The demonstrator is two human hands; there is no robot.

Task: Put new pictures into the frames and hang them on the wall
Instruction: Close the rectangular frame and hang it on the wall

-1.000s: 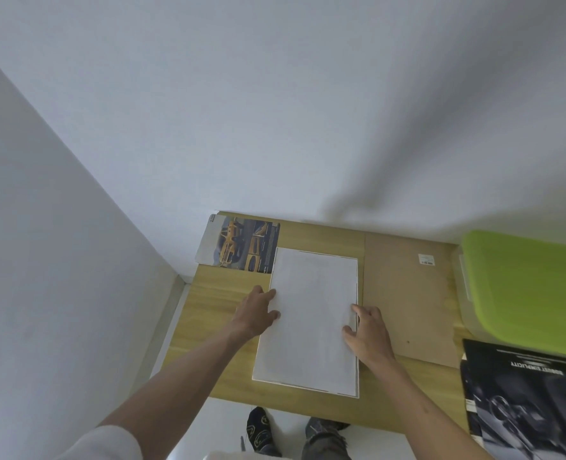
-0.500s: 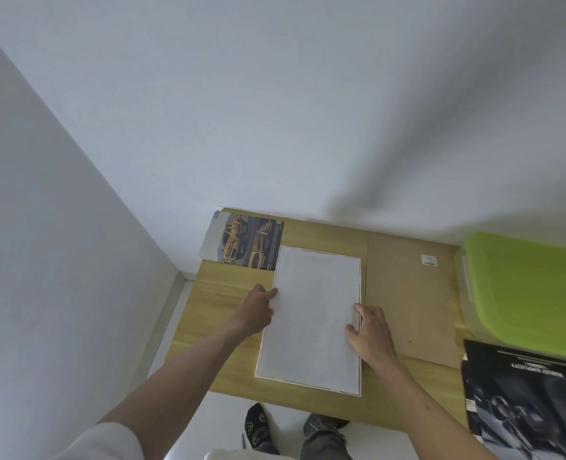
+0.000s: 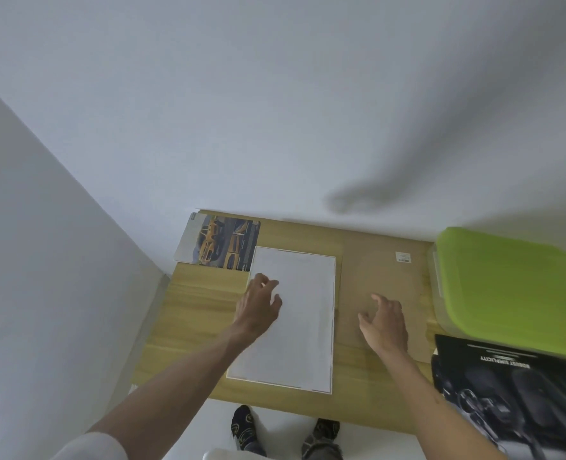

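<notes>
Your left hand [image 3: 258, 305] rests loosely on the white rectangular sheet [image 3: 294, 313]; right hand [image 3: 382, 322], grip released, hovers over the brown backing board [image 3: 381, 277]. Risk: dragging the board could shift the sheet.

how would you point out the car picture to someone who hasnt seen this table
Start at the wooden table in the wall corner and go to its far left corner. The car picture lies flat there, just beyond the white sheet. It alone shows yellow cars; the poster is black.
</notes>
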